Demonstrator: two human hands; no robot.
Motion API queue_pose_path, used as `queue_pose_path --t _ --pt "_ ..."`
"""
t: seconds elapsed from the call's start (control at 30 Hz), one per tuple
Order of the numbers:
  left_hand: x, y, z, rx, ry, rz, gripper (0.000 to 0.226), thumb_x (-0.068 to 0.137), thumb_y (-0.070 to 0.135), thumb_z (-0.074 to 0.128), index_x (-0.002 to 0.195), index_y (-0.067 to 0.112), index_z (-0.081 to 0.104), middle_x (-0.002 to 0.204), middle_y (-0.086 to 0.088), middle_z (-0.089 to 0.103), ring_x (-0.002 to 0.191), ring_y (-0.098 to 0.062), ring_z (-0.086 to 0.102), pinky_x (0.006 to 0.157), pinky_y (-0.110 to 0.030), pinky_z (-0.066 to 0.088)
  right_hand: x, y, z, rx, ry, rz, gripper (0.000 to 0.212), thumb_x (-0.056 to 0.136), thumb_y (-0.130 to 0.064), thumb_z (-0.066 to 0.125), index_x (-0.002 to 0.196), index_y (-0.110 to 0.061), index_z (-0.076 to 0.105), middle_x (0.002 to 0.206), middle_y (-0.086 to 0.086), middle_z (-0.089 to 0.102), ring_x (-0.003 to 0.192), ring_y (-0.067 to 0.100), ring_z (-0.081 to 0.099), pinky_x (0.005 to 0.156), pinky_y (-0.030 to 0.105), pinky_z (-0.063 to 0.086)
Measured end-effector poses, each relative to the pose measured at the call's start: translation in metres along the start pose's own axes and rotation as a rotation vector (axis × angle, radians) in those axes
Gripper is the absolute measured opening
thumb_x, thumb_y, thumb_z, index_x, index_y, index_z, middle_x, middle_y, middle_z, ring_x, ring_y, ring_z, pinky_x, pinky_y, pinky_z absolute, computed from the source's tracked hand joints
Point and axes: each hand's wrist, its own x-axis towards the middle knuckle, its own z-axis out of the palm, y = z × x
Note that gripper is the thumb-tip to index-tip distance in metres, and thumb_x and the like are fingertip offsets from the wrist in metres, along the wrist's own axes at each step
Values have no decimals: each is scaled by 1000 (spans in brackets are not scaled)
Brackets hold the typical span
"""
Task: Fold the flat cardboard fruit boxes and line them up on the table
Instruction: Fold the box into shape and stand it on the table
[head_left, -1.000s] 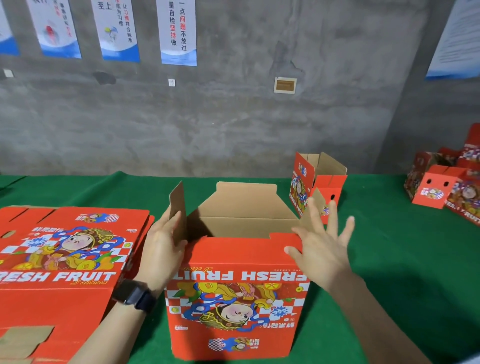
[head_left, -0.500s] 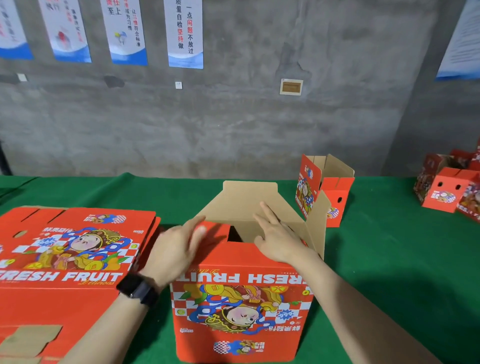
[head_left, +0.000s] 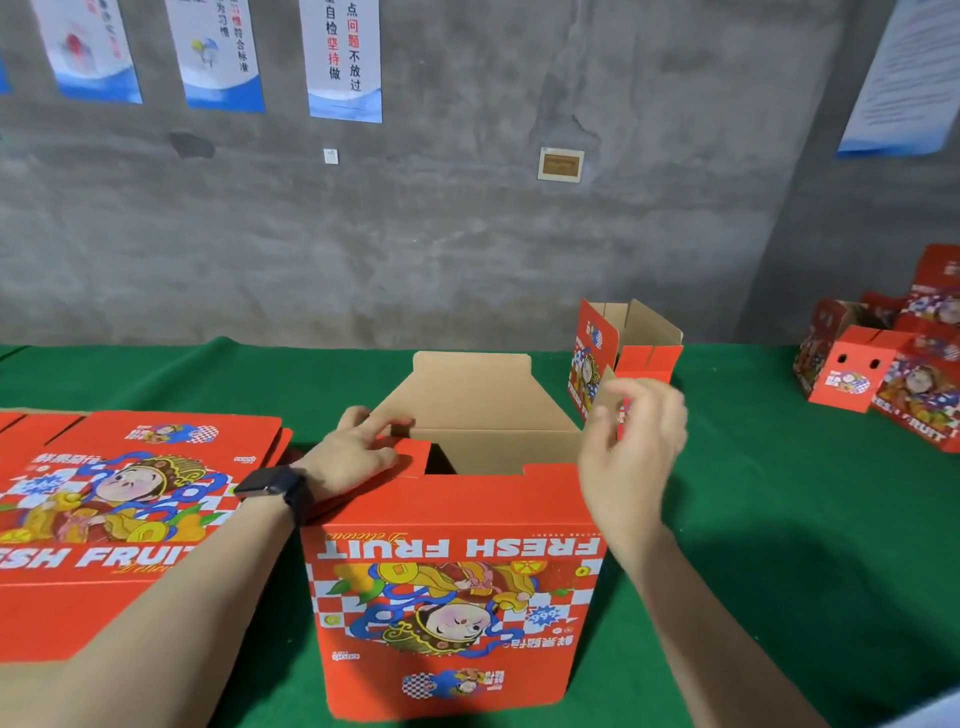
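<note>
The red fruit box (head_left: 452, 597) stands on the green table (head_left: 779, 519) near its front edge, print upside down, open end up, long axis left to right. The left hand (head_left: 353, 457) presses the left flap (head_left: 413, 457) inward, fingers flat; the right hand (head_left: 631, 441) pinches the right flap (head_left: 605, 387).

An upright red fruit box (head_left: 452, 587) stands on the green desk (head_left: 779, 545), top open, its printed front upside down toward the camera. The left hand (head_left: 353, 457), a dark watch (head_left: 270, 483) on its wrist, presses the red left flap (head_left: 410, 457) down into the opening with flat fingers. The right hand (head_left: 634, 452) curls its fingers round the right flap (head_left: 602, 392), which stands up (motion blur hides the exact grip). The brown back flap (head_left: 472, 389) rises behind. A stack of flat boxes (head_left: 130, 519) lies just beside the box on the left. A folded box (head_left: 623, 353) stands near the far edge, and more boxes (head_left: 883, 374) are heaped at far right.
</note>
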Motion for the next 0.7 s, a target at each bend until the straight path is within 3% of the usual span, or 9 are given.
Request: queue_pose_path --t 0.07,0.17,0.27,0.37,0.5,0.57,0.63,0.7 --pt "1 0 -2 -30 -7 -15 61 89 22 59 140 43 35 135 3 26 109 -18 51 93 -31 47 8 15 -3 73 5 237 27 85 3 53 111 1 56 114 16 55 112 29 48 94 33 33" --pt "2 1 -2 -5 -43 -38 64 92 21 53 145 43 26 143 2 22 118 -20 46 101 -34 42 2 27 0 157 -367 474 37 93 -3 52 130 -5 53 127 8 59 116 26 55 101 34 41" --pt "3 4 0 106 -46 -43 60 95 29 47 147 42 22 141 -1 27 119 -22 45 103 -34 37 -8 28 5 158 -656 391 37 91 -6 59 128 -11 61 127 3 63 117 19 58 106 36 43" --pt "1 6 1 230 -44 -59 59 96 39 44 149 41 19 136 -4 30 123 -27 45 107 -34 33 -8 28 4 87 -733 232 33 85 -5 66 117 -13 69 124 2 65 116 15 58 106 31 41" --pt "-3 9 5 254 -26 -31 60 96 42 47 150 36 21 134 -7 30 121 -29 48 107 -33 34 -13 30 -2 77 -888 50 19 83 -5 66 91 -16 79 103 -6 72 98 2 61 95 17 44" --pt "-5 10 6 217 35 18 61 93 35 55 148 30 28 143 -7 28 123 -30 47 108 -37 35 -7 30 0 77 -931 96 15 87 -11 64 84 -16 78 96 -10 72 92 -2 62 87 11 43" --pt "-7 13 5 195 142 142 63 87 23 66 144 24 38 147 -6 31 127 -30 42 108 -40 35 2 31 5 56 -948 177 18 90 -16 61 80 -15 77 89 -13 72 86 1 63 80 15 43" --pt "-9 17 6 98 222 266 70 77 11 74 139 19 43 137 -2 42 124 -24 45 106 -32 35 5 32 11 26 -956 208 17 90 -17 62 76 -17 72 83 -10 70 80 6 61 76 23 43"
